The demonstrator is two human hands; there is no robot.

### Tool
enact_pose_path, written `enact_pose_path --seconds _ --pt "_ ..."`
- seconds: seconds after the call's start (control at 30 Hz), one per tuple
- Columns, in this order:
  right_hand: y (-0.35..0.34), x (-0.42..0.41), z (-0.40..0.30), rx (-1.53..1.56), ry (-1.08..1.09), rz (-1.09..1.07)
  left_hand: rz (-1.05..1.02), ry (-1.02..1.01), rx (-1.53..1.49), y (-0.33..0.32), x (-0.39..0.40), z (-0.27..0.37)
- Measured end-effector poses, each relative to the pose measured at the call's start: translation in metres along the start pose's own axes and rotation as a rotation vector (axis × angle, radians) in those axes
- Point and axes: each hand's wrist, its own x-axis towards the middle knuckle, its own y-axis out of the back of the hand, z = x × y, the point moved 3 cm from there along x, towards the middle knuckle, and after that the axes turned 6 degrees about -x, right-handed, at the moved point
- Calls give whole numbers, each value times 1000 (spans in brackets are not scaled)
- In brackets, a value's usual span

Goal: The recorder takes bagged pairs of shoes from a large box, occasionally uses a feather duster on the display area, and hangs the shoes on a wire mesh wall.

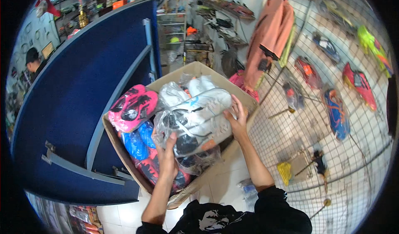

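Between my two hands is a pair of white and grey sports shoes in a clear plastic bag (199, 118), above an open cardboard box (124, 159). My left hand (166, 156) grips the bag's left end, thumb on top, near the shoes' black parts. My right hand (238, 118) holds the other end by the box's right side. In the box, pink and black shoes (134, 108) lie at the left, blue wrapped shoes (135, 143) below them, and red and black shoes (149, 168) near the lower corner. More white wrapped shoes (173, 94) lie behind the held pair.
A folded blue table-tennis table (71, 109) with grey metal legs stands left of the box. At right, bagged shoes (336, 112) hang on a wire grid; a salmon-coloured garment (265, 41) hangs beside it. A person in a black cap (32, 59) is at far left.
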Motion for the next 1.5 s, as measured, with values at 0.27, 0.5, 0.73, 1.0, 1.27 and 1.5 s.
enact_pose_path --seconds 0.27,0.5,0.73,1.0,1.27,1.5 --pt "109 -125 -44 16 -115 383 -290 337 -25 -30 -56 -73" --pt "193 -245 -52 -47 -254 772 -551 543 44 -100 -84 -162" --pt "260 -345 -75 -242 -255 1027 -475 871 58 -134 -139 -279" --pt "307 -431 -99 -390 -330 1257 -826 792 80 -171 -212 -350" --pt "331 -474 -107 -475 -365 1353 -844 1197 283 -209 -261 -358" --pt "338 -470 -110 -512 -374 1404 -919 1153 181 -223 -263 -381"
